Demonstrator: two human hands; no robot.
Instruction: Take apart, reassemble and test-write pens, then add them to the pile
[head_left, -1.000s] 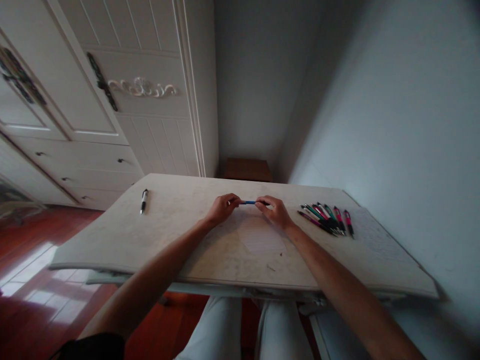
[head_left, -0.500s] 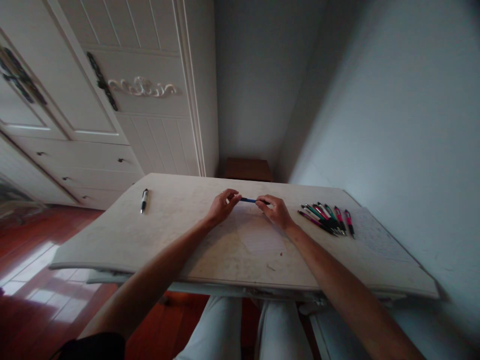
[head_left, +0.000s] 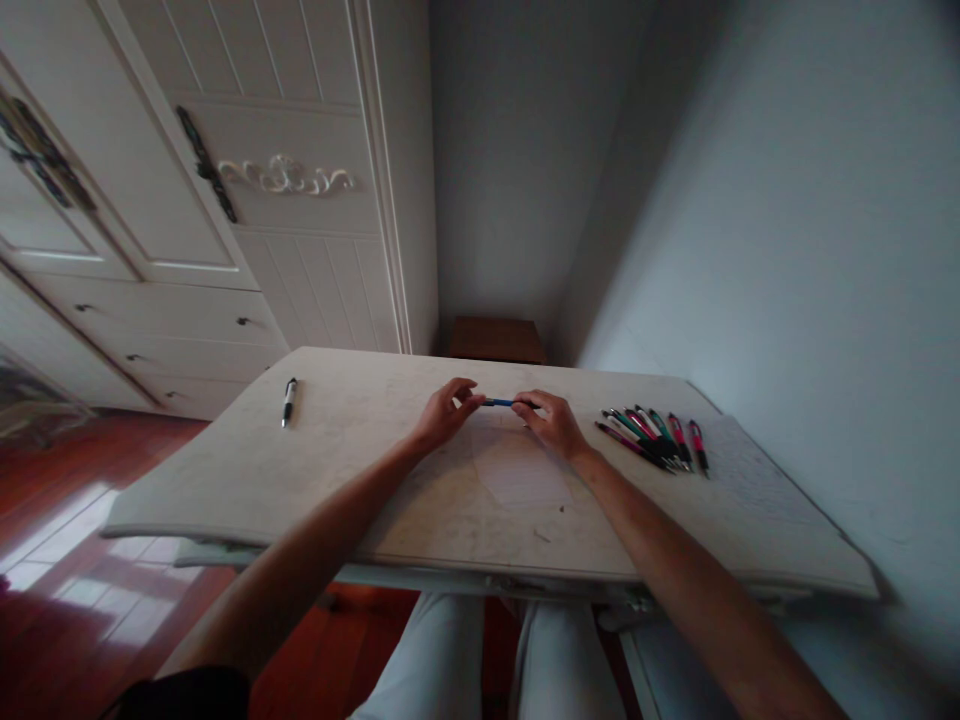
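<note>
A slim blue pen [head_left: 498, 402] with darker ends lies level between my two hands, just above the far half of the table. The fingertips of my left hand [head_left: 448, 411] pinch its left end. Around its right end the fingers of my right hand [head_left: 551, 416] are closed, covering part of it. Beneath and nearer to me, a pale lined sheet of paper [head_left: 521, 470] rests on the tabletop.
Several pens [head_left: 652, 438] in pink, green and black lie bunched at the right. Beyond them is a written-on sheet [head_left: 757, 475]. A white and black pen [head_left: 289, 402] lies at the far left of the white table [head_left: 225, 490]. A wall borders the right side.
Both hands keep nearly the same place and still hold the blue pen. Any shift of the fingers on it is very slight.
</note>
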